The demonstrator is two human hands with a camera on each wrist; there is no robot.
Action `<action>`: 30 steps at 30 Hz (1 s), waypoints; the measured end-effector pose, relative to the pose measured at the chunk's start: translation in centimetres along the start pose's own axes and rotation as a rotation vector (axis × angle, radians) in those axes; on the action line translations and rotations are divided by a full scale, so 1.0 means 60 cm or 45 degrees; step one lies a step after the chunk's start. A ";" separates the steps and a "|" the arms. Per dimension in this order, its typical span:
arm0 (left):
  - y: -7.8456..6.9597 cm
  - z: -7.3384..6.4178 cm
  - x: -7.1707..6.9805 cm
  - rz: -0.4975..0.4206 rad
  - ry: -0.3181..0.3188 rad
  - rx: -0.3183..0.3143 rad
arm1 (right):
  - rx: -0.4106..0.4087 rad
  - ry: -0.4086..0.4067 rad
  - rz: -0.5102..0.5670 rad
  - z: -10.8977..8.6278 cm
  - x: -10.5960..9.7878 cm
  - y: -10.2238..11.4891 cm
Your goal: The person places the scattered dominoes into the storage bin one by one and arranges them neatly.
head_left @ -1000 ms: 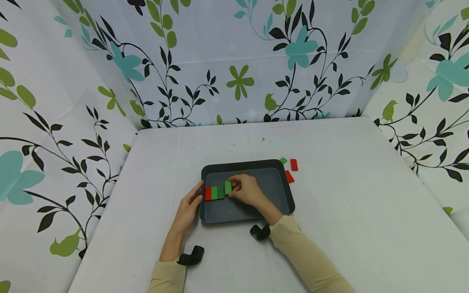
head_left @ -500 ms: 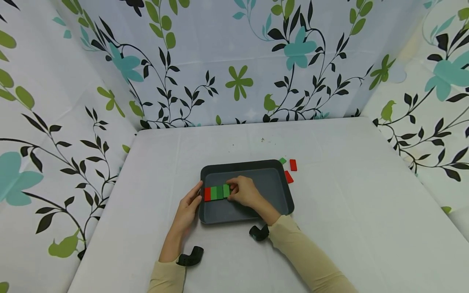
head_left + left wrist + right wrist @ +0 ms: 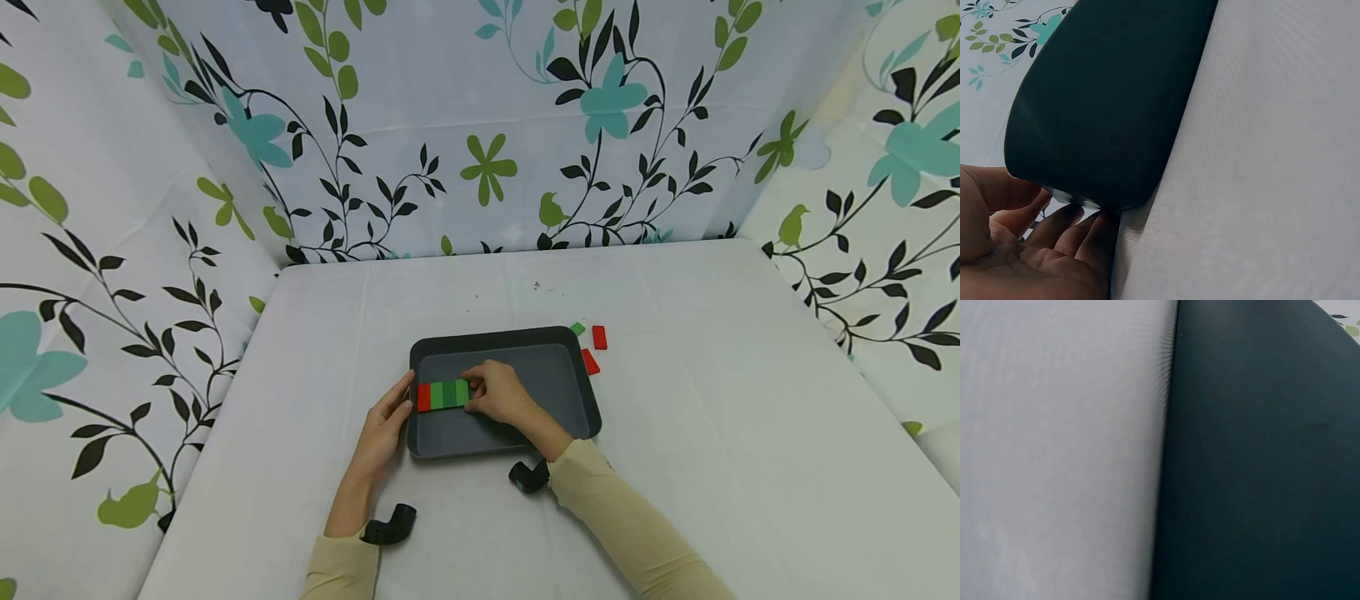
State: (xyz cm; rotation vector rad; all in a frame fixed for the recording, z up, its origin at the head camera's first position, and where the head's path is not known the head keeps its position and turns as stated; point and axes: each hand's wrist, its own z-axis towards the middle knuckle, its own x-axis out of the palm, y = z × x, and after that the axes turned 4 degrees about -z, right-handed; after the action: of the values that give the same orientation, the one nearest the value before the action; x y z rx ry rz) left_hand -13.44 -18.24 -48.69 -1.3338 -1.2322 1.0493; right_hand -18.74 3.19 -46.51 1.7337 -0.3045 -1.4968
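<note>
A dark grey rectangular tray (image 3: 525,408) lies on the white-covered table. In its left part, a red tile (image 3: 424,397), a bright green tile (image 3: 437,395) and a darker green tile (image 3: 449,393) form a row. At the row's right end my right hand (image 3: 501,393) pinches another bright green tile (image 3: 462,392) between thumb and fingers, its side against the darker one. My left hand (image 3: 381,433) rests against the tray's left end from outside, fingertips at the outer wall (image 3: 1094,200) in the left wrist view. The right wrist view shows only tray wall and cloth.
Beyond the tray's right end lie a red tile (image 3: 599,337), another red tile (image 3: 590,362) at the rim, and a green tile (image 3: 577,328) partly hidden by the rim. A patterned curtain (image 3: 450,125) surrounds the table (image 3: 712,400).
My right hand has moved slightly left, bringing the pinched green tile across a small gap to the end of the row. My left hand has stayed at the tray's end.
</note>
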 end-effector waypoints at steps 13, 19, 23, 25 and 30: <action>-0.004 0.001 -0.001 0.010 0.010 0.011 | -0.020 0.032 -0.026 0.002 -0.002 0.000; -0.004 0.000 -0.001 0.014 0.002 0.004 | -0.027 0.044 -0.031 0.001 -0.004 0.001; -0.003 0.000 0.000 0.023 0.007 0.012 | -0.018 0.055 -0.017 -0.007 -0.016 0.000; -0.003 -0.001 0.001 0.030 0.013 0.016 | -0.023 0.050 -0.015 -0.016 -0.030 -0.001; -0.002 -0.002 0.000 0.037 0.015 0.022 | -0.142 -0.054 -0.005 -0.045 -0.097 -0.011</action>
State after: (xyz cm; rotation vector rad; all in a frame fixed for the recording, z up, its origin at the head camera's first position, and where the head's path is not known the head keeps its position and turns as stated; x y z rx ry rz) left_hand -13.31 -18.27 -48.54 -1.3463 -1.1955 1.0692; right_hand -18.07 8.46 -42.90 1.6171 -0.2349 -1.5263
